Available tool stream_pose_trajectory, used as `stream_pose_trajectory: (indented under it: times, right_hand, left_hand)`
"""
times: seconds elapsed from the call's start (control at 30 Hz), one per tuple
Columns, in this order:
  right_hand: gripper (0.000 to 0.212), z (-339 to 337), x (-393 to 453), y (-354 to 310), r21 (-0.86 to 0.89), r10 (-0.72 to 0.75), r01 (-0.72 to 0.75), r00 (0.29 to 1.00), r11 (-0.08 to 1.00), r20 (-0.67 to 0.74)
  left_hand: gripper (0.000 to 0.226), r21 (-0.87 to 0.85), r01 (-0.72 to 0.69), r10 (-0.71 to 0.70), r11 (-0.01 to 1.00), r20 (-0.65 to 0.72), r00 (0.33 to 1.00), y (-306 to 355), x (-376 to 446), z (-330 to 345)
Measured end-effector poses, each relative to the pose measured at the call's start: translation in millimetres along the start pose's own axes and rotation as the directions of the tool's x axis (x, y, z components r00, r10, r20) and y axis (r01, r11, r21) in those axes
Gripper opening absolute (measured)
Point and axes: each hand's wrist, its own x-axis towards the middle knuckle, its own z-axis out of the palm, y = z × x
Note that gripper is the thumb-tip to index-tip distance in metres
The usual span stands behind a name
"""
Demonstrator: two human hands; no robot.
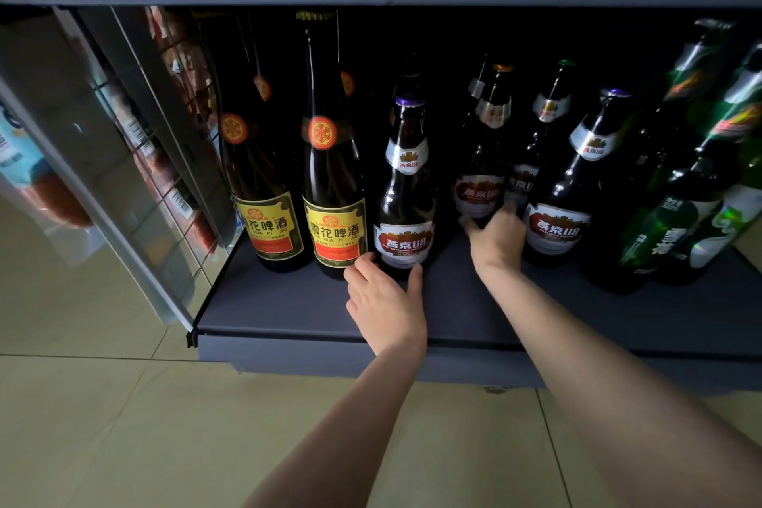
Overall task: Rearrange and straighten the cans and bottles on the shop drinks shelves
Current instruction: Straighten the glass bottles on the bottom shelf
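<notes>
Where the dark bottom shelf [453, 301] crosses the middle of the frame, both bare arms reach in from the lower right. The left hand [385, 301] cups the base of a brown beer bottle [406, 194] with a red and white label, thumb and fingers either side of it. The right hand [497, 237] reaches further back and grips the foot of a second brown bottle [482, 161] of the same brand. Left of centre stand two tall dark bottles with yellow labels [336, 186], upright and just beside the held one. Another same-brand bottle [565, 198] stands right of the right hand, and green bottles [680, 194] lean at the right edge of the frame.
</notes>
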Motion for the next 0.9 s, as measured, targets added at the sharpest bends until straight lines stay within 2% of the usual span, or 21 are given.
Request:
stream_pose_trajectory:
  times: [0.1, 0.2, 0.3, 0.43, 0.53, 0.63, 0.9]
  right_hand:
    - [0.046, -19.7, -29.8, 17.4, 0.069, -0.131, 0.134, 0.99, 0.989, -0.05]
    - [0.044, -48.2, -45.4, 35.7, 0.056, -0.249, 0.263, 0.951, 0.963, -0.181]
    - [0.063, -65.8, -37.9, 43.9, 0.007, -0.196, 0.203, 0.955, 0.979, -0.223]
    - [0.09, -62.9, -22.4, 36.3, 0.001, -0.064, 0.066, 0.982, 0.998, -0.178]
    - [0.089, -56.8, -8.4, 31.6, 0.09, 0.064, -0.047, 0.981, 0.995, -0.186]
    - [0.087, -49.9, -0.5, 31.5, 0.16, 0.126, -0.094, 0.97, 0.983, -0.206]
    - [0.081, -49.8, -1.5, 34.7, 0.141, 0.105, -0.073, 0.965, 0.987, -0.239]
  left_hand:
    - [0.053, -0.007, -0.002, 0.002, 1.0, 0.002, 1.0, -0.2, 0.5, -0.4]
    - [0.054, -0.014, 0.001, -0.001, 1.0, 0.003, 1.0, 0.8, 1.2, -0.6]
    - [0.055, -0.014, 0.008, -0.008, 1.0, 0.007, 1.0, 1.4, 0.8, -0.7]
    - [0.056, -0.029, 0.014, -0.014, 0.999, 0.014, 1.0, 2.7, 0.2, -0.7]
    - [0.055, -0.035, 0.017, -0.017, 0.999, 0.017, 1.0, 1.9, -0.2, -1.5]
    - [0.054, -0.034, 0.02, -0.019, 0.999, 0.011, 1.0, 0.9, 0.1, -1.3]
    - [0.053, -0.035, 0.017, -0.017, 0.999, 0.01, 1.0, 1.1, -0.1, -0.9]
